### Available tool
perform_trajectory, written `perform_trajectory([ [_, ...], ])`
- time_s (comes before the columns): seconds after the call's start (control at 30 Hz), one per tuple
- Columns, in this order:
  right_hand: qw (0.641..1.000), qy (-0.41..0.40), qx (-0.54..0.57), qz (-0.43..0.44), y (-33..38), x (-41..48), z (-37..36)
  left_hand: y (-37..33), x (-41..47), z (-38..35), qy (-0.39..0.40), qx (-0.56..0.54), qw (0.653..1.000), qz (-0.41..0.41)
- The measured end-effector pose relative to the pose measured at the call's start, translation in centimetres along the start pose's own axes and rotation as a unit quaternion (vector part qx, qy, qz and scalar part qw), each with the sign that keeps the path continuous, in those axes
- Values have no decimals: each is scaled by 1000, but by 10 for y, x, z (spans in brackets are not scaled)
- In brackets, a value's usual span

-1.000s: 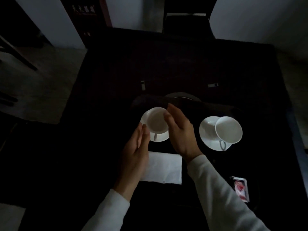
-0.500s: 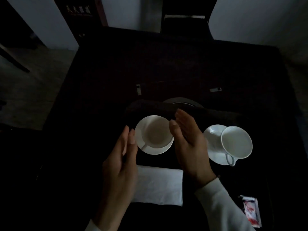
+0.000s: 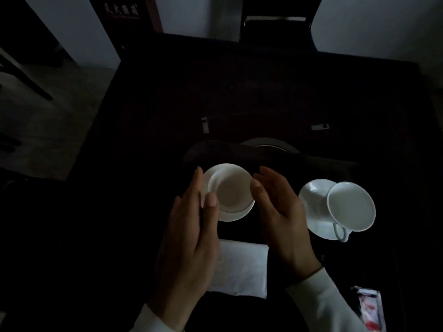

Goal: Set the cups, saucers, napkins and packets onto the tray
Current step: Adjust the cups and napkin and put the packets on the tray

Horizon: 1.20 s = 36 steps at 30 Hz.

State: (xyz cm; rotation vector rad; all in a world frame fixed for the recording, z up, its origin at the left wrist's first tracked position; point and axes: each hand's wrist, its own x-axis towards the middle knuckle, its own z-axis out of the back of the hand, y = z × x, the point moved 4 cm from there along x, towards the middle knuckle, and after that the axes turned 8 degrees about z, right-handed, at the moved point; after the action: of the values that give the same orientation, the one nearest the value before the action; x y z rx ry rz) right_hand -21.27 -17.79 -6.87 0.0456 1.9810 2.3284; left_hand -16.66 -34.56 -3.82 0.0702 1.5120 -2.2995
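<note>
A white cup [image 3: 230, 188] stands on its saucer [image 3: 236, 215] at the left of a dark tray [image 3: 323, 161]. My left hand [image 3: 191, 231] lies flat against the cup's left side, thumb at the rim, hiding the handle. On the cup's right, my right hand [image 3: 280, 212] is held open with its thumb tip close to the rim. Neither hand grips the cup. A second white cup [image 3: 351, 207] sits off-centre on its saucer [image 3: 314, 202] to the right, handle toward me. A white napkin [image 3: 242, 269] lies below the hands, and a red-and-white packet [image 3: 370, 310] lies at the bottom right.
The scene is very dark. A grey plate [image 3: 266, 142] shows just behind the tray's far rim. Two small pale tags [image 3: 204, 125] [image 3: 320, 126] lie on the black table farther back. A dark chair [image 3: 275, 22] stands at the far side.
My left hand has slid forward along the left cup's side and now covers its handle. My right hand stays at the cup's right, slightly more open.
</note>
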Motion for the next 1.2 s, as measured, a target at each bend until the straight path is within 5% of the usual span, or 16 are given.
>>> perform_trajectory([
  [0.1,1000,-2,9,7,3,14,1,-3,-30,-1,-53,-61,997,16],
  [0.3,998,56,-4,4,6,34,-10,4,-40,-33,-81,-262,927,255],
  [1.2,998,21,54,-10,0,-11,9,-4,-36,-21,-67,-260,949,165],
])
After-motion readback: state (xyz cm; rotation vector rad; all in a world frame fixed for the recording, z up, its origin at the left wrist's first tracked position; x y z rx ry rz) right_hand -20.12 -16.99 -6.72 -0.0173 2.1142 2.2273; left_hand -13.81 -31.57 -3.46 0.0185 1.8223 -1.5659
